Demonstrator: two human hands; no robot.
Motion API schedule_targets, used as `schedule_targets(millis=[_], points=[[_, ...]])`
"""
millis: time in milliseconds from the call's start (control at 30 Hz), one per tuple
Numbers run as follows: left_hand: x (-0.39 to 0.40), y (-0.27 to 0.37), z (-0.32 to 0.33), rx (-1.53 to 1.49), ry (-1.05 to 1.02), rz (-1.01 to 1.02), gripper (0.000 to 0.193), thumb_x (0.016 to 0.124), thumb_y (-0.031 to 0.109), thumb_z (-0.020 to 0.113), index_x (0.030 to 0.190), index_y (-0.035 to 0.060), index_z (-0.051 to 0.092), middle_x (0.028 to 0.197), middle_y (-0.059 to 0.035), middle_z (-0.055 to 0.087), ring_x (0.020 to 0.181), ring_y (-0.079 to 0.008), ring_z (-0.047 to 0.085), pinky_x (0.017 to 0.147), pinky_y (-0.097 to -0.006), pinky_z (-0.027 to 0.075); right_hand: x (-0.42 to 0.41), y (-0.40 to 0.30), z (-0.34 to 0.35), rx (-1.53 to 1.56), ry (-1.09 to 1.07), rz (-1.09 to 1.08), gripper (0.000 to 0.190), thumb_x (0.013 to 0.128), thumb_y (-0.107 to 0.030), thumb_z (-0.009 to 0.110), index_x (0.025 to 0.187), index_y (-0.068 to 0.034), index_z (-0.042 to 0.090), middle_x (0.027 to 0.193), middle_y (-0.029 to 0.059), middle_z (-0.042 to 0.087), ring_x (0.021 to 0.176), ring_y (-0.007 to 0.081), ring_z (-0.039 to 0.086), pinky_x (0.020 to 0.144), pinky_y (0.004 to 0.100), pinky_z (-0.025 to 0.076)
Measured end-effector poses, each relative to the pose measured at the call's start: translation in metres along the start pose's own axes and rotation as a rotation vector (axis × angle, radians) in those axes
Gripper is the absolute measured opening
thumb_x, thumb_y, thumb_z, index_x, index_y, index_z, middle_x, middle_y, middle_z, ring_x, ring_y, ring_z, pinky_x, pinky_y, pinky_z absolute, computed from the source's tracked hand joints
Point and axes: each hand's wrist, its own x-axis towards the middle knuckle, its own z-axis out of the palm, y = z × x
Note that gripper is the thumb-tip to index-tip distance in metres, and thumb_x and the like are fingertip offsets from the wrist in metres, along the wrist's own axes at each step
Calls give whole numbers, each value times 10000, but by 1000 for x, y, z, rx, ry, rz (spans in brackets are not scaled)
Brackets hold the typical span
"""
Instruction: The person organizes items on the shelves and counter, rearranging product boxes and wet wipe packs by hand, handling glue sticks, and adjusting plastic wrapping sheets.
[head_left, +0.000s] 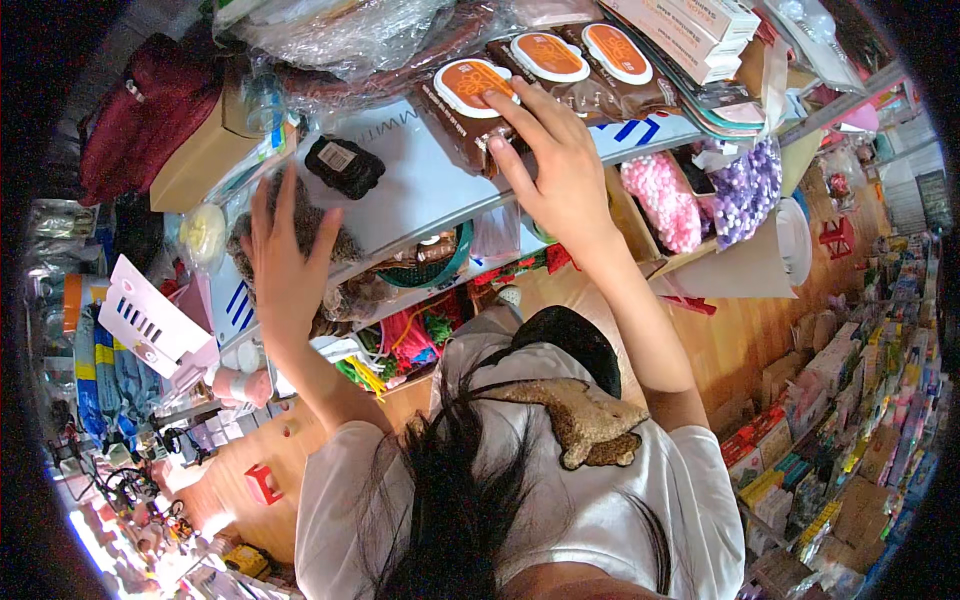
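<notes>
My right hand (559, 161) lies with spread fingers on the nearest brown pack of wet wipes (450, 124), touching its orange-and-white lid. Two similar wipes packs (551, 58) are lined up beyond it on the grey shelf (420, 176). Over a brown fuzzy bundle (341, 244) is my left hand (289, 259), its fingers apart; whether it presses on the bundle I cannot tell. Just to the right of those fingers sits a small black bundle (345, 166) with a white label.
Clear plastic wrapping (337, 37) covers goods at the back. White boxes (694, 34) are stacked at the back right, and a cardboard box (206, 150) stands left. Below, a lower shelf holds pink pompoms (660, 202) and craft stems (412, 330). Red stools (262, 484) stand on the floor.
</notes>
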Motion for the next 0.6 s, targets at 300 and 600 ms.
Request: schedule_targets(millis=[300,600], points=[[-34,-43,23,272,59,-25,485,957,429,455,1366,172,505,1415,-63,476,1396,-284,297,1152,-483,120,58,-95,40,-108,-166,-278,425,818,-350,632,1181,-133,590,963,118,655,869,292,646,771,406,475],[-32,-18,18,212,24,-138,409,960,345,447,1333,211,548,1406,43,493,1389,-250,321,1153,-474,130,57,-80,89,7,-460,-253,578,741,-307,710,1249,-86,547,899,136,637,848,313,637,705,440,524]])
